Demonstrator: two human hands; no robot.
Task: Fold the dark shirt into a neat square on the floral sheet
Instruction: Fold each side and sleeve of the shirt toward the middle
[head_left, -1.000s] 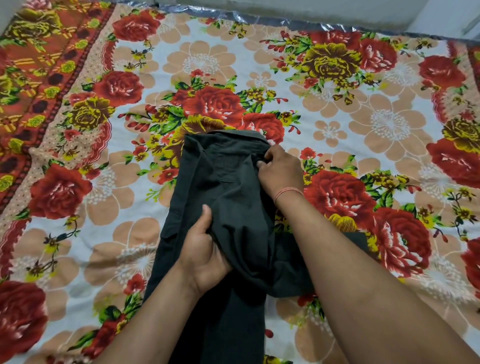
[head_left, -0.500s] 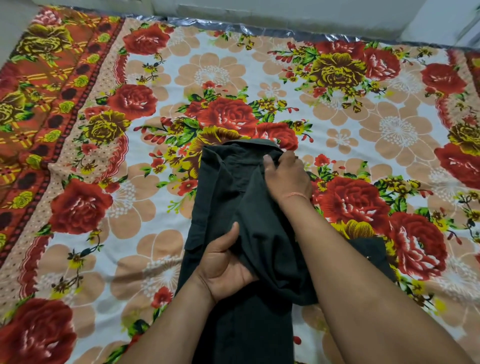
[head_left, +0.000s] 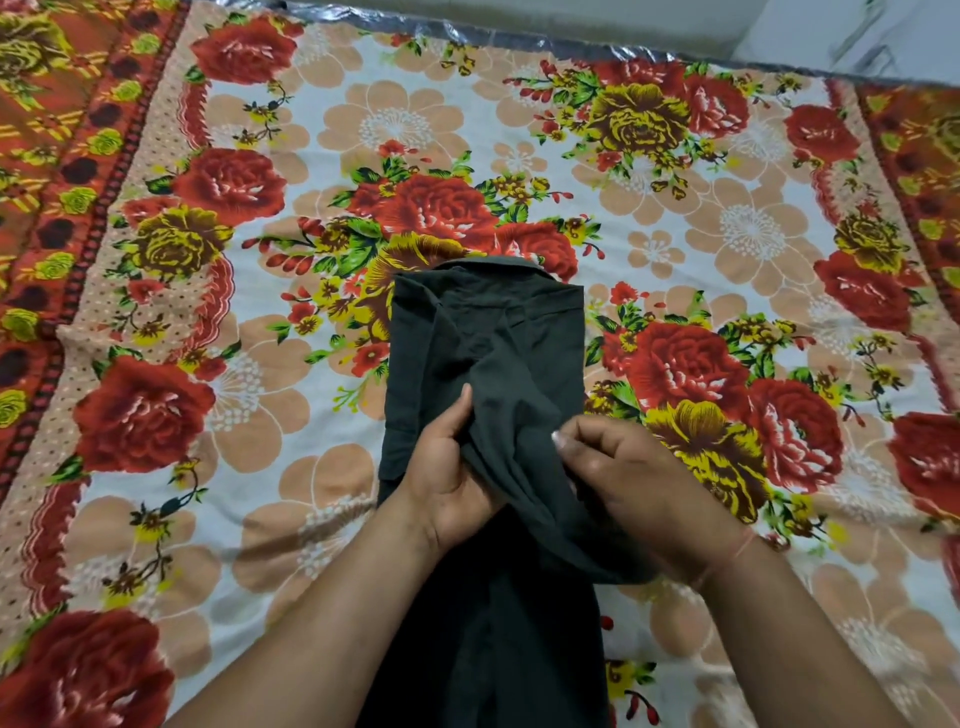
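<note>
The dark shirt (head_left: 488, 332) lies lengthwise on the floral sheet (head_left: 291, 395), its sides folded in to a narrow strip, the collar at the far end. A loose sleeve runs diagonally across its middle. My left hand (head_left: 447, 467) grips that sleeve fabric with the thumb on top. My right hand (head_left: 634, 473) is beside it on the sleeve's right part, fingers curled onto the cloth. The shirt's near end runs off the bottom of the view between my forearms.
The sheet covers the whole surface, with a red patterned border at left (head_left: 57, 171) and right (head_left: 924, 156). A shiny silver edge (head_left: 519, 44) and a pale wall lie beyond the far side.
My right hand has come back from the shirt's shoulder near the collar to the sleeve next to my left hand. The shoulder edge now lies flat. The left hand keeps its hold.
</note>
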